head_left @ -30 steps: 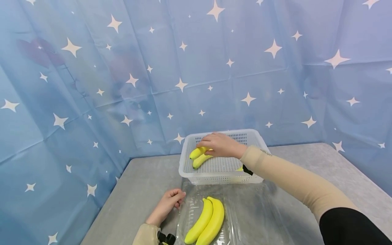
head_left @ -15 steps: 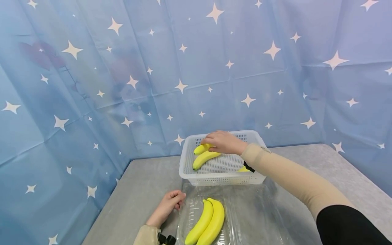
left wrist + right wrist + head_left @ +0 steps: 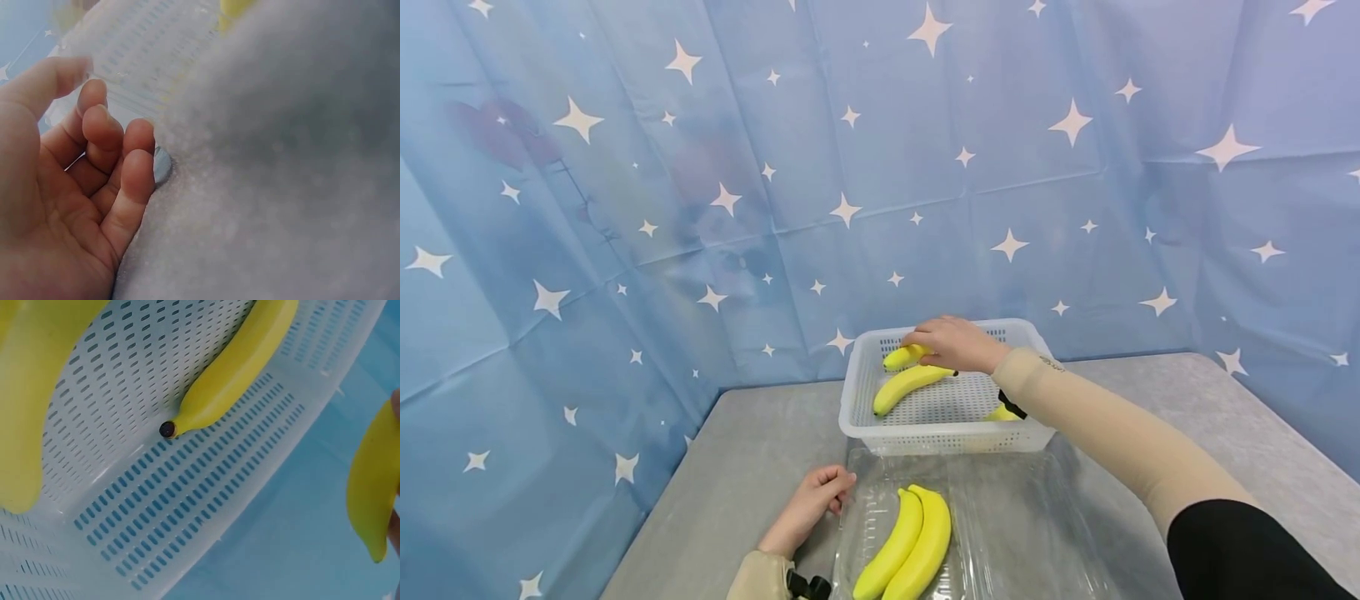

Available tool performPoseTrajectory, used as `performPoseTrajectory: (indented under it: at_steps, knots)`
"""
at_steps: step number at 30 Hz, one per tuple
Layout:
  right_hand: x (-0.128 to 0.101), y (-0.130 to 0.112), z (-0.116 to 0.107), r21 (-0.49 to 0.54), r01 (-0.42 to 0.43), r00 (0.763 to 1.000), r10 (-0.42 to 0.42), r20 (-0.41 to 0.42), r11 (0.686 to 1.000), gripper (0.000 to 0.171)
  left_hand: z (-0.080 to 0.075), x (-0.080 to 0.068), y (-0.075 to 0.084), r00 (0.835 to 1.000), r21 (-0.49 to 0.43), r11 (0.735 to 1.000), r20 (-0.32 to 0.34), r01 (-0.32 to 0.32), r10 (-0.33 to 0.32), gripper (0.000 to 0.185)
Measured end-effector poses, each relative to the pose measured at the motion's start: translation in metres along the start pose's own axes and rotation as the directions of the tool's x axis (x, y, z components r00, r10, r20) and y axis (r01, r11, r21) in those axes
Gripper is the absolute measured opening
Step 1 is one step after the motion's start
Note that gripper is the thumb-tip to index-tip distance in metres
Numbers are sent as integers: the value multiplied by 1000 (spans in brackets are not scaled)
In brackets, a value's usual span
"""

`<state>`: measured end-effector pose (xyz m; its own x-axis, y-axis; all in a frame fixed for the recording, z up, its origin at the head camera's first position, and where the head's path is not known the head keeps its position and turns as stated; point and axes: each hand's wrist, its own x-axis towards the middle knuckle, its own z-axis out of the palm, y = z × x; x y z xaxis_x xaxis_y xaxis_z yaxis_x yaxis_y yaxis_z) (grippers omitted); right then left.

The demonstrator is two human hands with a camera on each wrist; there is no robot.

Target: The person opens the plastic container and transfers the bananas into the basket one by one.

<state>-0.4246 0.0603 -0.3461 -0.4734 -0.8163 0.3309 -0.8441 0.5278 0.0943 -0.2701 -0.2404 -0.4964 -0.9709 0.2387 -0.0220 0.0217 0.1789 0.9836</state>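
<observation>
My right hand [image 3: 958, 343] grips a yellow banana [image 3: 902, 358] over the back of a white perforated plastic basket [image 3: 917, 428]. Only the end of this banana [image 3: 375, 481] and a bit of the fingers show at the right edge of the right wrist view. Below it in the basket lies a second banana [image 3: 910, 387]. Part of another banana [image 3: 1002, 413] shows under my right wrist. My left hand [image 3: 812, 500] rests at the left edge of a clear plastic clamshell container [image 3: 1015, 517], its fingers loosely curled [image 3: 137, 181] around nothing.
Two bananas [image 3: 889, 550] lie side by side in the left half of the container, which is spread open in front of the basket. Both stand on a grey table [image 3: 737, 467]. Behind hangs a blue curtain [image 3: 925, 242] with white stars.
My right hand has shifted a little right and back with its banana, uncovering more of the banana lying in the basket. The left hand has stayed in place.
</observation>
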Motion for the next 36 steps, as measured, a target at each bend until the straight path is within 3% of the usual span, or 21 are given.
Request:
performPoseTrajectory:
  at_steps: [12,36]
  knots:
    - [1,9,10,6,-9,1000,9,19,1000,42,1,-2,0,1000,3,1000,-4,8,-8,29]
    - [-8,39,26,38,-158,987,157,17,987,43,0,0,-1,999,23,999,-12,34,-34,28]
